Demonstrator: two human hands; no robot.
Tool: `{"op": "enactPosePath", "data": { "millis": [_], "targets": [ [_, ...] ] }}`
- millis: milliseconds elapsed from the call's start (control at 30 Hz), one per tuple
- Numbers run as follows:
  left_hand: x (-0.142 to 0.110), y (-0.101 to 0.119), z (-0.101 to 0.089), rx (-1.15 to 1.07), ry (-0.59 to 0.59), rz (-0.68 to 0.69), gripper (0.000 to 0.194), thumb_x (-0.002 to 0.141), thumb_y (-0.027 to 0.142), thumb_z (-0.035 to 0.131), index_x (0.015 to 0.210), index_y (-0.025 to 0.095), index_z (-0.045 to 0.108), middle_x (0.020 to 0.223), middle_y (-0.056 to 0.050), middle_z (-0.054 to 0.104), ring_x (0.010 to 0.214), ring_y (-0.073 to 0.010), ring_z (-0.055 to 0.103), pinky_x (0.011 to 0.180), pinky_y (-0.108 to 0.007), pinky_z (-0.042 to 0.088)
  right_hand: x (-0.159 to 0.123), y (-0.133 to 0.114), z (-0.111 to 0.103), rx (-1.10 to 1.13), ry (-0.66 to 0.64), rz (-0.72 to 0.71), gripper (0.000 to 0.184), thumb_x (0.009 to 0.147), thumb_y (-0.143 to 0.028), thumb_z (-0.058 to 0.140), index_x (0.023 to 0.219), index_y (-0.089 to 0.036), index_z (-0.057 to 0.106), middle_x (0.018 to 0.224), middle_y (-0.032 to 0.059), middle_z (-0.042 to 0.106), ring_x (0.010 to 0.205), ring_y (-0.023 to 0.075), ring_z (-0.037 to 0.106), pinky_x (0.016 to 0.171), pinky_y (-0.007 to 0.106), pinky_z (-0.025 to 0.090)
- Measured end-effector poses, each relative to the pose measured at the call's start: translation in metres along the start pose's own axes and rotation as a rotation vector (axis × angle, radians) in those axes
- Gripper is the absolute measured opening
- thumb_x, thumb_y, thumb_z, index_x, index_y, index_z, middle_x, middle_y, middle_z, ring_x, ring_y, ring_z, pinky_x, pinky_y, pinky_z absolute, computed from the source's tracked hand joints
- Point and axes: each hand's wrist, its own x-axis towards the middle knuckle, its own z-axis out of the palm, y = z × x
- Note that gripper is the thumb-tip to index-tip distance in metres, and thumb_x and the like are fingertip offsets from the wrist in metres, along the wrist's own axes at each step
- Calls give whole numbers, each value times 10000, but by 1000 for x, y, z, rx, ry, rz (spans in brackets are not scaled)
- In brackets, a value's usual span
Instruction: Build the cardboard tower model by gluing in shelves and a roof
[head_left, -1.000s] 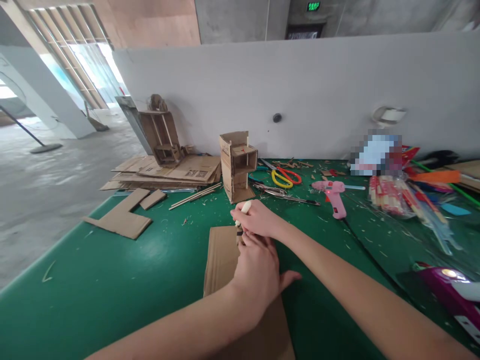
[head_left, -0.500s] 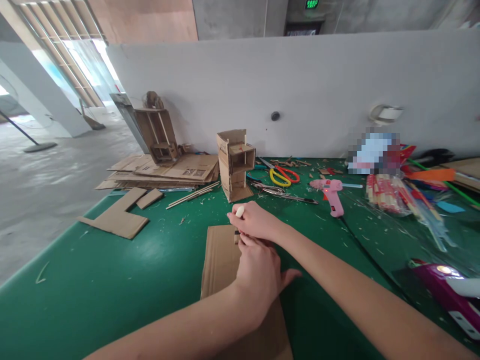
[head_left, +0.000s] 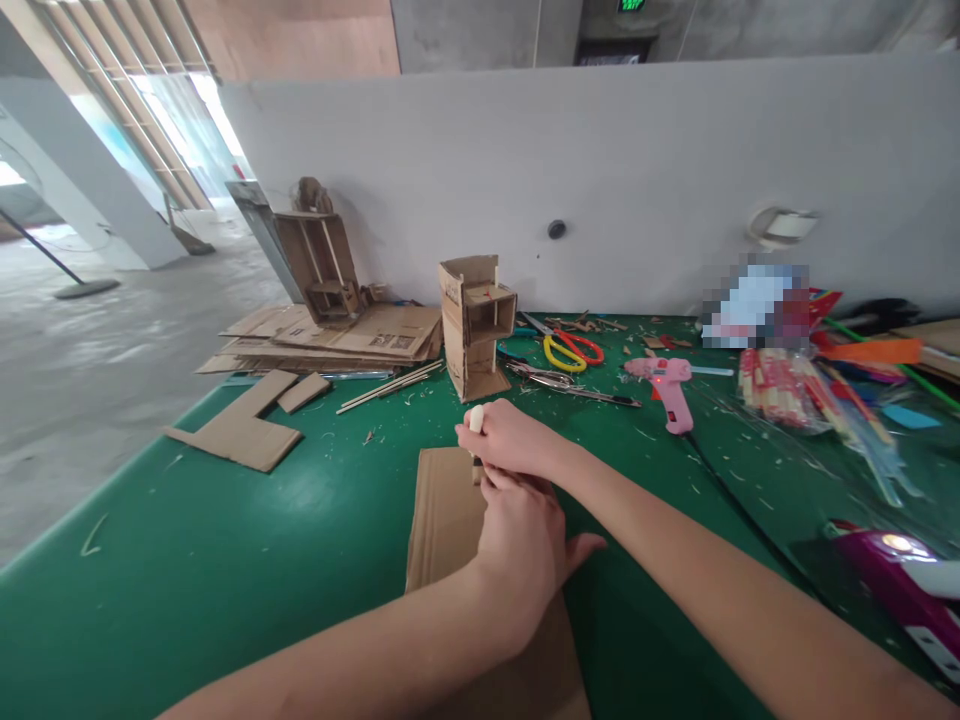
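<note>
My right hand [head_left: 510, 437] is closed around a cream-white pen [head_left: 477, 418] that stands nearly upright, its tip hidden behind the fingers. Just below it, my left hand [head_left: 521, 530] lies over a long cardboard sheet [head_left: 446, 515], fingers pressing down and thumb stretched out to the right. By the left fingertips a small brown piece with a dark band [head_left: 477, 472] rests on the sheet, mostly covered. Beyond my hands stands a small cardboard shelf structure [head_left: 474, 330] with open compartments.
On the left lie an L-shaped cardboard cutout [head_left: 244, 430], thin wooden sticks [head_left: 390, 387] and stacked cardboard [head_left: 360, 340]. To the right are scissors [head_left: 568, 352], a pink glue gun [head_left: 667, 385] with a trailing cord, bagged sticks [head_left: 776, 390] and a purple device [head_left: 896, 580].
The pen has tipped from a slant to nearly upright and shifted slightly left in my right hand. My left hand keeps its place on the cardboard. The view sways slightly.
</note>
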Motion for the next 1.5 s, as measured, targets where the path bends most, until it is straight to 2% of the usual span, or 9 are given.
{"op": "enactPosePath", "data": {
  "millis": [133,267,400,500,700,900,1067,1367,1500],
  "targets": [
    [1,1,1,-46,-6,-22,1037,843,761,283,1323,-136,480,1220,-429,540,1157,-516,550,910,-537,487,-4,1,-3,153,119,-4,359,918,-361,488,596,-206,453,498,-42,477,470,97,473,483,230,318],
    [2,1,3,-92,-9,-44,1046,842,749,324,1411,-129,348,1323,-456,423,1229,-525,485,940,-546,476,-19,15,-10,338,320,-41,302,947,-492,456,936,-229,604,687,-15,645,594,134,614,572,240,447],
    [-9,-2,0,-157,21,-42,939,861,700,380,1387,-76,427,1319,-420,469,1240,-504,488,923,-543,496,-40,39,-8,159,332,-55,252,960,-412,469,1080,-247,616,980,29,714,911,192,671,789,309,478],
    [-23,-12,-2,-201,35,4,772,866,653,443,1273,9,569,1249,-357,562,1193,-474,539,865,-533,532,-52,52,1,125,298,-41,252,971,-383,450,1110,-243,606,1072,39,707,990,201,657,856,334,475],
    [-36,-63,21,-298,195,124,291,970,284,402,967,153,662,950,-111,663,953,-276,646,787,-439,585,-62,55,12,-133,246,-202,259,949,-221,473,1171,-178,600,1050,91,704,957,227,624,840,359,484],
    [-34,-120,61,-507,298,154,360,964,382,428,1246,243,604,1365,-96,528,1297,-300,465,1047,-509,463,-60,55,10,-402,219,-267,249,952,-183,491,1170,-178,612,1076,95,707,997,245,585,835,380,448],
    [-23,-119,76,-608,347,133,404,978,365,388,1290,218,598,1429,-137,482,1350,-305,431,1076,-513,432,-57,63,2,-451,239,-251,235,953,-210,505,1152,-219,631,1048,65,726,1000,249,569,803,382,416],
    [-2,-115,65,-674,342,96,399,959,373,411,1252,199,619,1434,-132,492,1342,-257,460,1087,-438,437,-58,71,-6,-390,327,-219,208,942,-237,513,1100,-177,635,1018,115,707,991,273,571,832,410,404],
    [1,-119,67,-683,329,151,398,963,339,391,1254,193,620,1435,-128,503,1390,-260,399,1110,-452,407,-59,58,-2,-25,421,-111,257,960,-405,453,969,-201,610,787,48,655,750,204,583,695,346,422]
  ]
}}
